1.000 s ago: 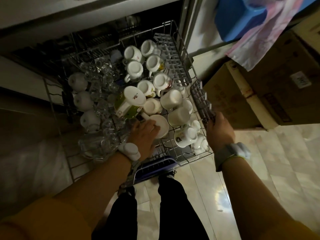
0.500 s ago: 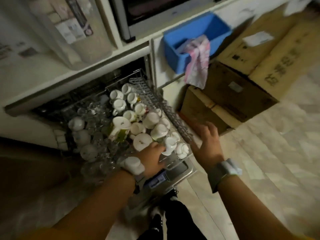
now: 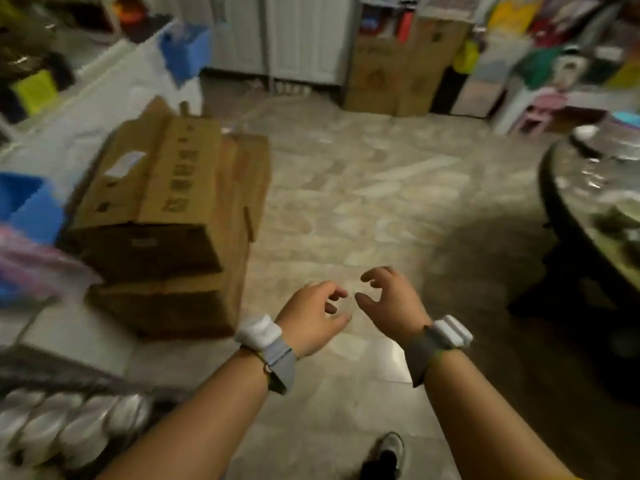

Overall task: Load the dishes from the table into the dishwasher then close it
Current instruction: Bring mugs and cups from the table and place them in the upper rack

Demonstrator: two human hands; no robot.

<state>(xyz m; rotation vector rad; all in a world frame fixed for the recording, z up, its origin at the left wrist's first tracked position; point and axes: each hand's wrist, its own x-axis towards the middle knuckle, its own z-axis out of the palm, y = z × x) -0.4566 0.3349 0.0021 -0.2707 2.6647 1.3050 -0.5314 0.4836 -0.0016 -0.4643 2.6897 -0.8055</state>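
My left hand (image 3: 313,315) and my right hand (image 3: 393,301) hang side by side over the tiled floor, fingers loosely curled, holding nothing. The dishwasher rack (image 3: 41,375) shows only at the lower left edge, blurred, with a row of white cups (image 3: 72,424) in it. The round dark table (image 3: 568,202) stands at the right edge, with a metal tray (image 3: 609,143) and other blurred dishes on it. Both hands are well clear of the rack and the table.
Stacked cardboard boxes (image 3: 166,216) sit on the floor to the left, beside a blue bin (image 3: 27,206) with a pink cloth. More boxes (image 3: 394,71) and clutter line the far wall. Open tiled floor (image 3: 363,202) lies ahead. My shoe (image 3: 389,452) is at the bottom.
My left hand came off the dishes in the rack and my right hand left the rack's side. The view swung right, from the dishwasher towards the floor and table.
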